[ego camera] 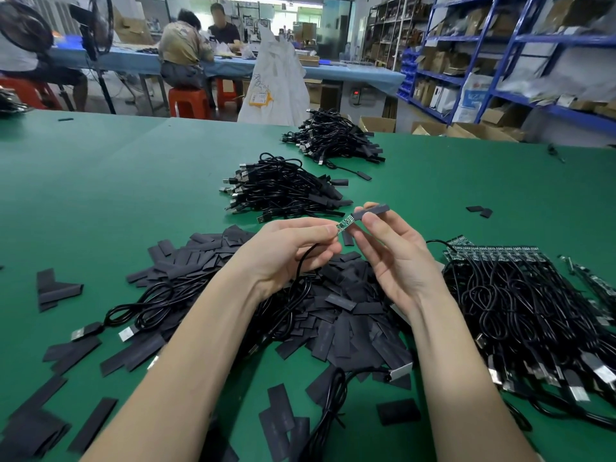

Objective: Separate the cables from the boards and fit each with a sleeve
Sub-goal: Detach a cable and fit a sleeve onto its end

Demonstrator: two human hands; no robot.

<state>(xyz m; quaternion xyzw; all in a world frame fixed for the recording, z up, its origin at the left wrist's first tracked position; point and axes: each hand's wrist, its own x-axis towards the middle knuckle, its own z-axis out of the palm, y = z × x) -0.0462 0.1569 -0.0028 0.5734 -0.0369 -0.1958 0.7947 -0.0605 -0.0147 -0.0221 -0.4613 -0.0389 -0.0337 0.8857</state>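
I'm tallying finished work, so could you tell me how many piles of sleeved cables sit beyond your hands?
2. The near pile lies just beyond the hands; the far pile sits behind it, near the table's far edge. More may lie out of view.

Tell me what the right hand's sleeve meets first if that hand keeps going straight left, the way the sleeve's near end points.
The small green board pinched by the left hand. The black sleeve in the right hand has its end right at the board's tip; whether they already touch or overlap, I cannot tell from this view.
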